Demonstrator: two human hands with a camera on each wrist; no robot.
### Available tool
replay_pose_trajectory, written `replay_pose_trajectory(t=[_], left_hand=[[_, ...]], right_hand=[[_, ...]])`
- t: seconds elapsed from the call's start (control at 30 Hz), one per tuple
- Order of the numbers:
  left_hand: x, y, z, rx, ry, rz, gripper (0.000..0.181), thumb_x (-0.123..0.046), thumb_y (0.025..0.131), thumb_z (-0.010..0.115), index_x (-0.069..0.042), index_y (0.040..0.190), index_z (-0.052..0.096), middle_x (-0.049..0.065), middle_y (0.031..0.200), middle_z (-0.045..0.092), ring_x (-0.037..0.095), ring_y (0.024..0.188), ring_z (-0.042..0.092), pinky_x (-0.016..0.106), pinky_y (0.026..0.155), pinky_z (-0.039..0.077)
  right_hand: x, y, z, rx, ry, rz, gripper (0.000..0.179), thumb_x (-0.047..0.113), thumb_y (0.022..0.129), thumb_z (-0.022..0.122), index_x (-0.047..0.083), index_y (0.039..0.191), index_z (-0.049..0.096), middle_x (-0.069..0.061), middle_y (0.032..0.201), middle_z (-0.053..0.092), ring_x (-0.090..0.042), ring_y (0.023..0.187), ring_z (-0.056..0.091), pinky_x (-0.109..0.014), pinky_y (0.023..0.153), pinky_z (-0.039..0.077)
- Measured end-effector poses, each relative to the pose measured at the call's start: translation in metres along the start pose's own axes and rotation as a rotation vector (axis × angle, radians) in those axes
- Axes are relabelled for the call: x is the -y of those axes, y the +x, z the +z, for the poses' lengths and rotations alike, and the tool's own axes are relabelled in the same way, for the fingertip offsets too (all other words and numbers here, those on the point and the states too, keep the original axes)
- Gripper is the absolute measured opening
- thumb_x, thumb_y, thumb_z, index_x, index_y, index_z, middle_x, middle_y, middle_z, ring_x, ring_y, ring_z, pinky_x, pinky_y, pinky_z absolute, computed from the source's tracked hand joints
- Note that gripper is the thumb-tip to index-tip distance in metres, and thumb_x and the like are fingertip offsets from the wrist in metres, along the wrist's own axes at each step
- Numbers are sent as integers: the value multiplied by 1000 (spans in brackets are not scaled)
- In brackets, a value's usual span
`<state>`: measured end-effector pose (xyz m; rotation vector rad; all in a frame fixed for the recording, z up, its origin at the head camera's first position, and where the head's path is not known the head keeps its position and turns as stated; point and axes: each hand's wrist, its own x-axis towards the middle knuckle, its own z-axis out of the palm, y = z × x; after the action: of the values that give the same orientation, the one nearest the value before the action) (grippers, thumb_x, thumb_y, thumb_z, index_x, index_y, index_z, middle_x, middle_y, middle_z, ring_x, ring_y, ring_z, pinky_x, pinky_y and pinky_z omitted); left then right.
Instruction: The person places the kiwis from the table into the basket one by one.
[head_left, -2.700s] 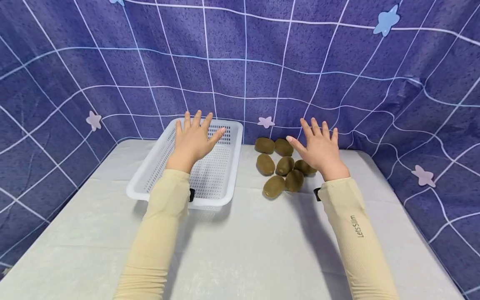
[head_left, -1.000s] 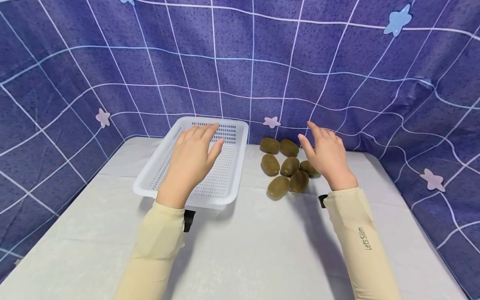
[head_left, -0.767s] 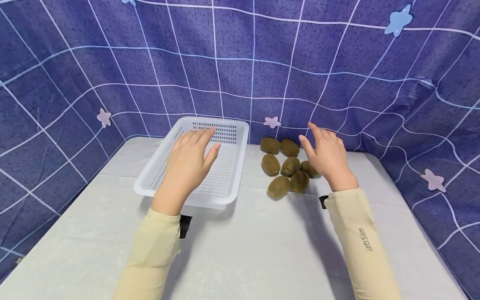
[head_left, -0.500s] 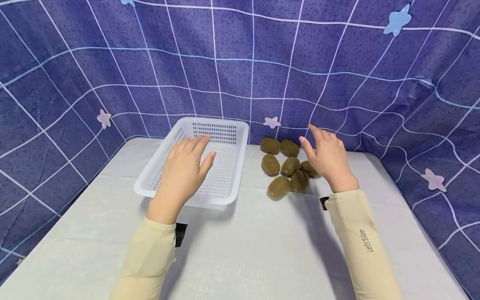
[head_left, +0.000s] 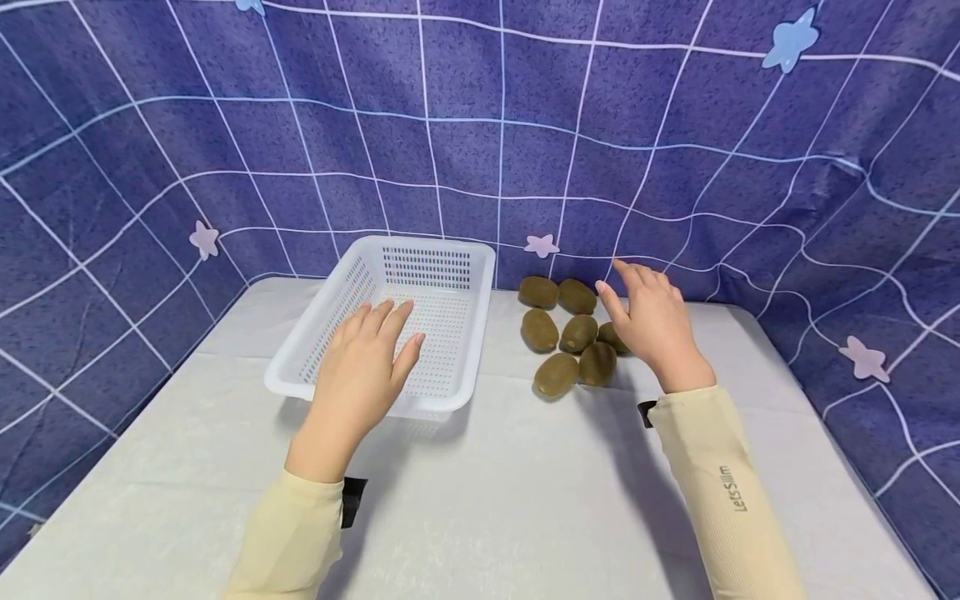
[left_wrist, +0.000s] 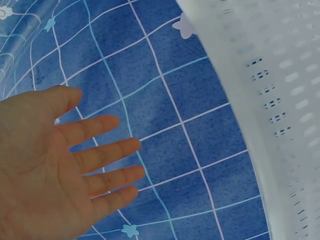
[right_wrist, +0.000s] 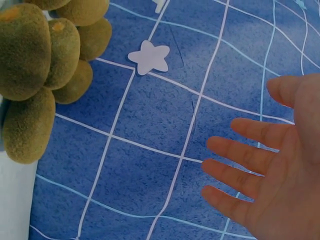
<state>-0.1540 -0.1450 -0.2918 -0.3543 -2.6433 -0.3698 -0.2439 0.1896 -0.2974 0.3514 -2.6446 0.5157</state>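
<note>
In the head view a white perforated plastic basket stands left of centre on the table. My left hand hovers over its near left part, fingers spread and holding nothing. The left wrist view shows that hand's palm apart from the basket's side. Several brown kiwifruits lie grouped to the right of the basket. Just right of them my right hand is held in the air, fingers extended, partly covering one kiwifruit. In the right wrist view its fingers are apart from the kiwifruits.
A white cloth covers the table. Behind it and at both sides hangs a blue curtain with a line grid and stars. The basket and the kiwifruits stand near the table's back edge, with a narrow gap between them.
My left hand has drawn back toward the near side of the basket, its fingers less spread than at first. The right hand has lowered slightly. Basket and kiwifruits stay in place.
</note>
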Motion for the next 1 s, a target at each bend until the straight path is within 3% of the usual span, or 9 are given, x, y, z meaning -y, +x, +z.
replay_pose_trajectory(t=[0.5,1.0], left_hand=[[3,-16,12,10,-20,-4,45,-29,99,53,-2,134,53,24,134,52,45,129,41,53,111,28],[15,-36,26,21,13,-22,42,-27,97,56,-1,131,56,24,130,55,46,125,44,56,108,31]], right_hand=[[-6,-6,3,60,64,10,56,39,103,38,-3,140,44,-26,139,46,-46,128,39,-60,106,28],[-11,-10,9,49,56,-2,54,36,103,40,-5,138,46,-28,136,48,-47,125,41,-59,104,30]])
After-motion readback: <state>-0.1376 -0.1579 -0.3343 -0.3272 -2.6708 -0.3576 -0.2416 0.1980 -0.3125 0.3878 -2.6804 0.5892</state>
